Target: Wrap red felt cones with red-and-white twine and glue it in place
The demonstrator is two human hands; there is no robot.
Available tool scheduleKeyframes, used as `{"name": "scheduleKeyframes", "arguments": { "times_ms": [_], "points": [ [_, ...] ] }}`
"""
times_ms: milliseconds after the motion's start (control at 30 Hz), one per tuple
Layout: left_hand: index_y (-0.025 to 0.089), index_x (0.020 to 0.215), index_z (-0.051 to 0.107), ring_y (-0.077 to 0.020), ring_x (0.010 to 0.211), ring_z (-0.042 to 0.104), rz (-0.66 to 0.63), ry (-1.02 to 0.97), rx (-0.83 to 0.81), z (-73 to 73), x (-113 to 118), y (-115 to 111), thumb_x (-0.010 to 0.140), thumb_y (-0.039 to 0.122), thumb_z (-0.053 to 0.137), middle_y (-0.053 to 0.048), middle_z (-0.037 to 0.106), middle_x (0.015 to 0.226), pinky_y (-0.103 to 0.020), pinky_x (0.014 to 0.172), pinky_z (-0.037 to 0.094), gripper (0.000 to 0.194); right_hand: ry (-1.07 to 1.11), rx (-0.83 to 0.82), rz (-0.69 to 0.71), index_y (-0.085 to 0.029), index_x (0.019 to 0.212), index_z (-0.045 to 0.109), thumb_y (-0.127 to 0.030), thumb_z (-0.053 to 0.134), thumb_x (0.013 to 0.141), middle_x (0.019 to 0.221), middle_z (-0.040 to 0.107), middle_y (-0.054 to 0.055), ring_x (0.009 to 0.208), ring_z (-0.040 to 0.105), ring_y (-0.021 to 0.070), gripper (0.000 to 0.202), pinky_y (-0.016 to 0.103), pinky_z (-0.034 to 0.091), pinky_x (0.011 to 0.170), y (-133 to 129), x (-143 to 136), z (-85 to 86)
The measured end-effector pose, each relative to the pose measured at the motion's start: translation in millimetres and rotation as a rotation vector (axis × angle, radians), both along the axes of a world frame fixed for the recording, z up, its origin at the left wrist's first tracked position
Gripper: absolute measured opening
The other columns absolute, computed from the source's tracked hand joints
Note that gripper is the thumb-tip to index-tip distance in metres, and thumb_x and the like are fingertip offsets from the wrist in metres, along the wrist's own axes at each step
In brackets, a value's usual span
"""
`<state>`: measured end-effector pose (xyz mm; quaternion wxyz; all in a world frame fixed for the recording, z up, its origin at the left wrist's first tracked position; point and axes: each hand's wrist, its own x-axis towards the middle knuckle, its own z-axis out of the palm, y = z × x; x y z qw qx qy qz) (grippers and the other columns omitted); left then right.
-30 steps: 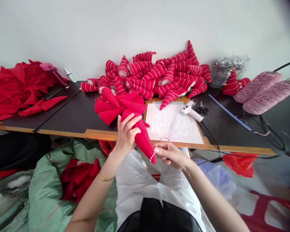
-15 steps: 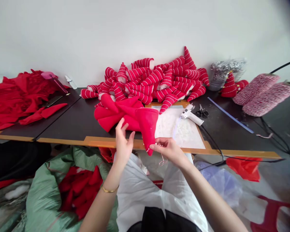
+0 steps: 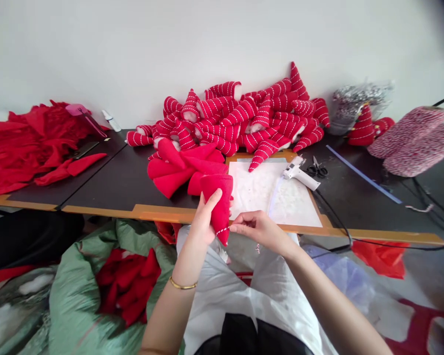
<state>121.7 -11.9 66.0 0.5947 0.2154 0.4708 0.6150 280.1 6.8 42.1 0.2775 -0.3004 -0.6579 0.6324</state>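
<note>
The cone (image 3: 222, 197) is just past the front edge of the surface (image 3: 107, 170), its tip toward the person. The left hand (image 3: 204, 221) has its grip wrapped around the cone's side; the right hand (image 3: 261, 229) has thumb and fingers pressed together beside the tip, apparently pinching the cord (image 3: 222, 230). The cord crosses only near the tip, where the cone narrows — so a hard tug could slide it off, and slack could let it sag crooked. A loose left grip might let the cone twist; squeezing could crumple it.
</note>
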Motion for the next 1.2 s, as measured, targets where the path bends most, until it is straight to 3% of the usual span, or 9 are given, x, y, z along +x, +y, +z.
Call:
{"name": "scheduleKeyframes", "arguments": {
  "times_ms": [100, 200, 333, 467, 567, 667, 833, 1067, 1200],
  "points": [
    [0.018, 0.099, 0.065, -0.0135, 0.050, 0.061, -0.076, -0.120, -0.079, 1.0, -2.7, 1.4, 0.079, 0.063, 0.070, -0.002, 0.065, 0.065, -0.024, 0.045, 0.050, 0.049, 0.091, -0.054, -0.002, -0.016, 0.077, 0.073, -0.051, 0.074, 0.082, 0.073, 0.065, 0.002, 0.065, 0.054, 0.0128, 0.036, 0.026, 0.041, 0.063, 0.7, -1.6, -1.2],
    [0.016, 0.087, 0.066, -0.0152, 0.054, 0.063, -0.098, -0.277, -0.072, 0.3, 0.4, 3.5, 0.079, 0.072, 0.063, -0.003, 0.063, 0.063, -0.024, 0.046, 0.051, 0.057, 0.122, -0.115, -0.015, -0.016, 0.073, 0.069, -0.054, 0.074, 0.081, 0.062, 0.055, -0.001, 0.055, 0.044, 0.0095, 0.040, 0.023, 0.035, 0.052, -2.4, -3.7, -0.4],
    [0.016, 0.088, 0.065, -0.0149, 0.063, 0.066, -0.035, -0.406, -0.012, -0.6, 3.3, 7.0, 0.080, 0.070, 0.065, -0.003, 0.063, 0.067, -0.025, 0.059, 0.056, 0.055, 0.111, -0.152, -0.044, -0.017, 0.075, 0.067, -0.059, 0.071, 0.083, 0.055, 0.044, -0.005, 0.046, 0.031, 0.0072, 0.043, 0.021, 0.026, 0.042, -5.8, -2.5, 4.1],
    [0.015, 0.091, 0.066, -0.0139, 0.062, 0.063, -0.040, -0.391, -0.018, 2.1, 4.5, 8.4, 0.082, 0.068, 0.064, -0.003, 0.062, 0.069, -0.024, 0.063, 0.056, 0.053, 0.153, -0.128, -0.088, -0.016, 0.074, 0.068, -0.056, 0.078, 0.076, 0.064, 0.055, -0.001, 0.055, 0.043, 0.0086, 0.041, 0.021, 0.032, 0.048, -4.8, -4.0, 4.9],
    [0.016, 0.092, 0.067, -0.0143, 0.062, 0.061, -0.061, -0.375, 0.007, 4.2, 7.3, 9.2, 0.081, 0.070, 0.062, -0.004, 0.063, 0.073, -0.026, 0.064, 0.056, 0.055, 0.190, -0.244, -0.092, -0.016, 0.078, 0.068, -0.056, 0.082, 0.071, 0.058, 0.050, -0.005, 0.047, 0.034, 0.0059, 0.043, 0.020, 0.023, 0.042, -3.3, -7.2, 0.2],
    [0.019, 0.092, 0.067, -0.0153, 0.068, 0.063, 0.006, -0.339, 0.062, 2.6, 10.3, 11.5, 0.082, 0.069, 0.059, -0.005, 0.066, 0.082, -0.030, 0.074, 0.058, 0.052, 0.196, -0.365, -0.088, -0.014, 0.081, 0.069, -0.057, 0.082, 0.070, 0.050, 0.039, -0.009, 0.041, 0.019, 0.0034, 0.046, 0.021, 0.011, 0.038, -2.6, -9.1, -5.3],
    [0.021, 0.089, 0.068, -0.0193, 0.084, 0.068, 0.052, -0.407, 0.155, -7.9, 13.0, 17.5, 0.087, 0.068, 0.051, -0.004, 0.069, 0.087, -0.038, 0.090, 0.056, 0.050, 0.255, -0.543, -0.016, -0.012, 0.081, 0.069, -0.053, 0.088, 0.063, 0.046, 0.028, -0.013, 0.042, 0.011, 0.0024, 0.049, 0.022, 0.006, 0.039, -3.4, -12.6, -7.1],
    [0.020, 0.083, 0.070, -0.0197, 0.085, 0.069, 0.121, -0.533, 0.172, -16.2, 16.8, 20.6, 0.088, 0.069, 0.049, -0.002, 0.068, 0.078, -0.041, 0.101, 0.051, 0.053, 0.324, -0.631, -0.038, -0.013, 0.073, 0.068, -0.048, 0.092, 0.056, 0.049, 0.031, -0.012, 0.043, 0.013, 0.0015, 0.046, 0.021, 0.006, 0.040, -7.6, -24.1, -6.3],
    [0.018, 0.098, 0.072, -0.0289, 0.107, 0.067, 0.075, -0.461, 0.205, -12.5, 14.4, 14.6, 0.086, 0.071, 0.050, -0.010, 0.073, 0.105, -0.045, 0.097, 0.053, 0.059, 0.279, -0.507, -0.121, -0.013, 0.076, 0.072, -0.049, 0.089, 0.061, 0.048, 0.041, -0.009, 0.041, 0.015, 0.0017, 0.044, 0.022, 0.007, 0.040, -4.1, -21.2, -9.2]
  ]
}}
